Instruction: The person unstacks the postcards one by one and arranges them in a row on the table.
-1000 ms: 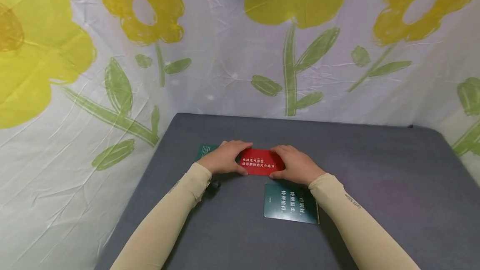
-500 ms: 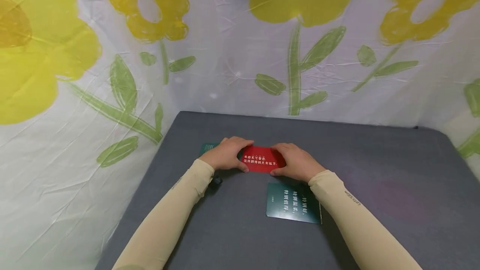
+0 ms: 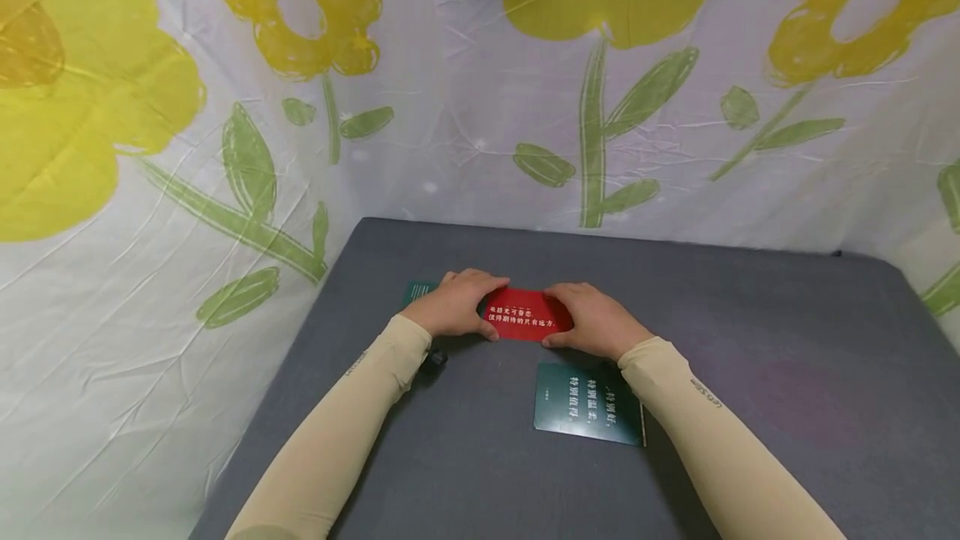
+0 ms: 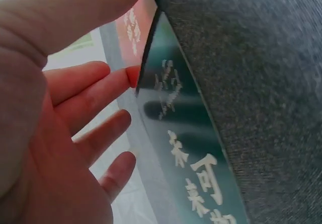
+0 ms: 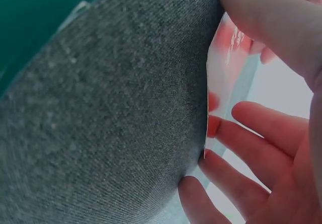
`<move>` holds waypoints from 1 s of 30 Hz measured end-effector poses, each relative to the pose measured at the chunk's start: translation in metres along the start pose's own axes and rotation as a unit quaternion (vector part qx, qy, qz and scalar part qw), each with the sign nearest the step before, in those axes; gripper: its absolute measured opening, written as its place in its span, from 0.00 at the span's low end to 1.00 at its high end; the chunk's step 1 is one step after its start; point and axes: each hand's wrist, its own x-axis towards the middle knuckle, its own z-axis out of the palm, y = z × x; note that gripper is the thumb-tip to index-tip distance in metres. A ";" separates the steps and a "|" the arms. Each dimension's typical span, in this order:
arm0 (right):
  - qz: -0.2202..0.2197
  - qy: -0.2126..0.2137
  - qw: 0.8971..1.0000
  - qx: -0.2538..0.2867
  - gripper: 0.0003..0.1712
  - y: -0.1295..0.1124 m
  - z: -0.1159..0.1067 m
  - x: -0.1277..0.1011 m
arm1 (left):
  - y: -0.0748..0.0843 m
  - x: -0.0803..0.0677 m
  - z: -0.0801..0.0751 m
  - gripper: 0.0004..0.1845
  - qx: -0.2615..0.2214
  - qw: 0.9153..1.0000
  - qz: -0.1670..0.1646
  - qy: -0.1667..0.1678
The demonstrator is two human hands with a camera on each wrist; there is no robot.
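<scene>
A red card (image 3: 522, 314) with white characters is held by its two short sides, in the middle of the head view. My left hand (image 3: 457, 304) grips its left end, thumb at the near corner and fingers at the far one. At the other end my right hand (image 3: 595, 322) holds it the same way. Whether the card touches the table cannot be told. A dark green card (image 3: 418, 291) lies partly hidden behind the left hand; the left wrist view shows more of this green card (image 4: 176, 113). In the right wrist view, fingertips touch the edge of the red card (image 5: 226, 58).
Another green card (image 3: 573, 402), printed with white characters, lies nearer the body, below the right wrist. A small black object (image 3: 434, 361) shows under the left wrist. The grey table (image 3: 750, 340) ends at a white cloth (image 3: 465, 182) with yellow flowers.
The head view has shifted slightly, so the whole scene sits a little higher and farther right. Both hands keep the same hold on the red card.
</scene>
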 end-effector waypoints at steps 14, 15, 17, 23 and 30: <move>-0.017 0.020 0.999 0.018 0.60 0.003 -0.004 -0.033 | 0.053 -0.025 0.004 0.54 0.009 0.997 0.050 0.062; -0.018 0.025 0.999 0.017 0.60 0.004 -0.006 -0.040 | 0.058 -0.028 0.003 0.54 0.007 0.996 0.057 0.064; -0.014 0.029 0.999 0.012 0.59 0.007 -0.011 -0.058 | 0.070 -0.033 0.004 0.52 0.006 0.996 0.070 0.061; 0.001 0.034 0.999 -0.013 0.58 0.018 -0.013 -0.114 | 0.098 -0.046 0.018 0.49 0.030 0.994 0.104 0.018; -0.009 0.036 0.999 0.001 0.57 0.018 0.000 -0.151 | 0.112 -0.051 0.046 0.55 0.057 0.991 0.118 -0.014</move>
